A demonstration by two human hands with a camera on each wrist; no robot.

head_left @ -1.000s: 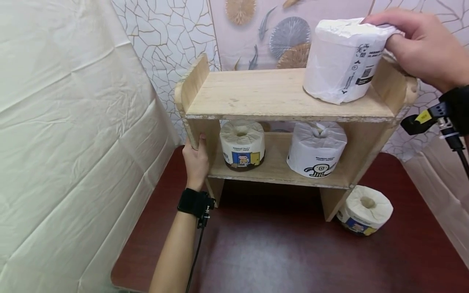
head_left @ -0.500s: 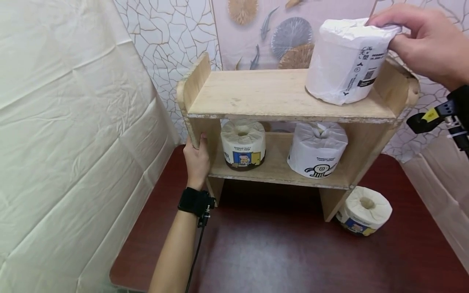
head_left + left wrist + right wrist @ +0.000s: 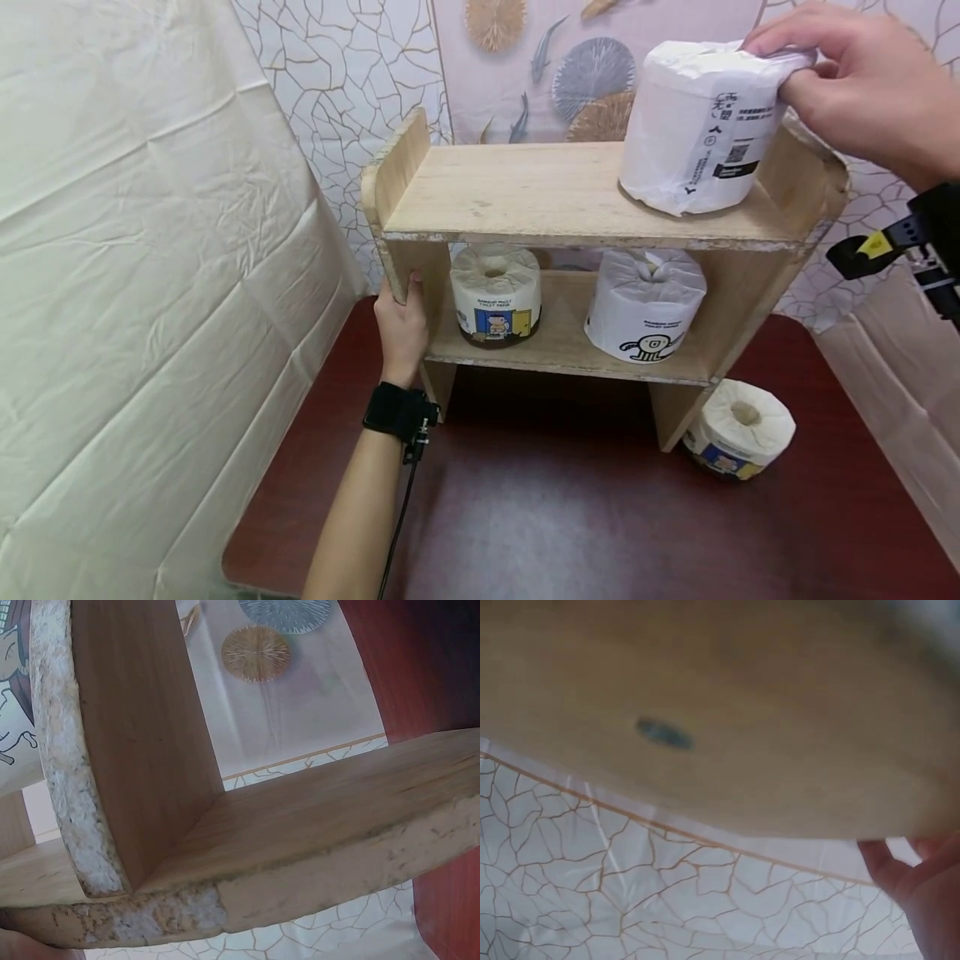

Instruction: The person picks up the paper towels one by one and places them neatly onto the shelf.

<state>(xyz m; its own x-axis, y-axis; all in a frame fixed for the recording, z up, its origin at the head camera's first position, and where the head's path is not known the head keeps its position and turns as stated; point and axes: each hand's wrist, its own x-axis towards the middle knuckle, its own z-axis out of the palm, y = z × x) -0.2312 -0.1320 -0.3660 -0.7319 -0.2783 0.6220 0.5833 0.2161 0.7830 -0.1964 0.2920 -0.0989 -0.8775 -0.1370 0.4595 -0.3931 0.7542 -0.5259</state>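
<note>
wooden shelf [image 3: 315, 825] seen close up, rough chipped edge, patterned wall [image 3: 285, 697] behind, red tabletop [image 3: 420, 660]

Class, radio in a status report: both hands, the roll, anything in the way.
Right hand grips wrapped toilet roll on top shelf, right end. Left hand holds shelf's left side panel. Top shelf bare leftward; nothing in the way.

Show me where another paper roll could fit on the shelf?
The top board is bare from its left end wall to the white roll the right hand holds. Below, a gap lies between the yellow-label roll and the cartoon roll.
</note>
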